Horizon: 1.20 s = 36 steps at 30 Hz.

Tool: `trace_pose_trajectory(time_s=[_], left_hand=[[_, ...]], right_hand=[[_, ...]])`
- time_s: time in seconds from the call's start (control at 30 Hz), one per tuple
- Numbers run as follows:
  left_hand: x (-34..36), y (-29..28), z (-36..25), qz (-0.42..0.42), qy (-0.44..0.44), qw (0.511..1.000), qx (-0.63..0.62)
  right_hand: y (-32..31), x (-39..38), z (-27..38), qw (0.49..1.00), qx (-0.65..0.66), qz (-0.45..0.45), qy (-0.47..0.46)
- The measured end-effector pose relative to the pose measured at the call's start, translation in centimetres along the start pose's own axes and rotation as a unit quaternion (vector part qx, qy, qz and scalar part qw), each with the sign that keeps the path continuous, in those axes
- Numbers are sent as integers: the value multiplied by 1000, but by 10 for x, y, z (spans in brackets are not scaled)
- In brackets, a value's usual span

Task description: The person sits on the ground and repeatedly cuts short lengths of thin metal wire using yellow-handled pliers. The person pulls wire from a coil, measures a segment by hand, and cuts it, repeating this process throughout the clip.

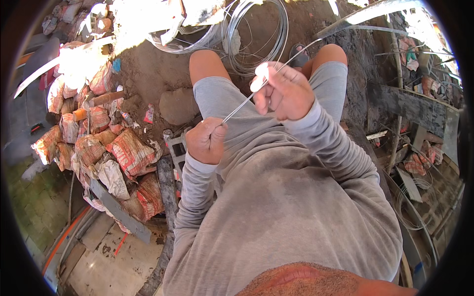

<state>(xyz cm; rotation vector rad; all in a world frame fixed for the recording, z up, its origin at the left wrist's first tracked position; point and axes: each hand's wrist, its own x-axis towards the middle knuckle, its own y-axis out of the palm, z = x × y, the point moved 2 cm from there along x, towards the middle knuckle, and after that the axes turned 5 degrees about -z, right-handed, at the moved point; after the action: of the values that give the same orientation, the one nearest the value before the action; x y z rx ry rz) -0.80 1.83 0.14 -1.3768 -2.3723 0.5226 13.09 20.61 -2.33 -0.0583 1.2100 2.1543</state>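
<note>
A thin, pale metal wire [240,106] runs slantwise in front of my lap, with two strands side by side near my left hand. My left hand [206,140] is closed in a fist round its lower end. Higher up and to the right, my right hand [289,92] has its fingers curled and pressed against the wire, the fingertips partly washed out by sunlight. Past this hand, the wire continues up to the right. A loose coil of wire [285,37] lies on the dirt beyond my knees.
Filled red-and-white sacks [131,154] are piled at my left, beside a grey board [118,209]. A flat stone [176,106] lies near my left knee. To the right are a dark plank [412,106], poles and another wire coil [412,202].
</note>
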Motion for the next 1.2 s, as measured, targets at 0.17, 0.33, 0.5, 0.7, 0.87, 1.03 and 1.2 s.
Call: trace_pose_trajectory(time_s=[0.17, 0.33, 0.5, 0.7, 0.87, 1.03, 1.2], left_hand=[[-22, -40, 23, 60, 20, 996, 60], [-36, -56, 57, 52, 50, 993, 89], [-34, -51, 50, 29, 53, 995, 82], [-20, -28, 45, -20, 59, 998, 9], [1, -10, 16, -20, 93, 994, -52], [4, -13, 8, -16, 86, 996, -27], [-9, -33, 9, -21, 83, 996, 7]], right_hand=[[-51, 22, 57, 990, 122, -61, 44], [-46, 11, 43, 991, 93, -88, 47], [-73, 26, 51, 993, 45, -98, 40], [-27, -5, 11, 997, 51, 47, -29], [17, -34, -26, 980, -73, 98, -154], [17, -21, -30, 955, -155, 125, -222], [10, -18, -14, 970, -111, 103, -190]])
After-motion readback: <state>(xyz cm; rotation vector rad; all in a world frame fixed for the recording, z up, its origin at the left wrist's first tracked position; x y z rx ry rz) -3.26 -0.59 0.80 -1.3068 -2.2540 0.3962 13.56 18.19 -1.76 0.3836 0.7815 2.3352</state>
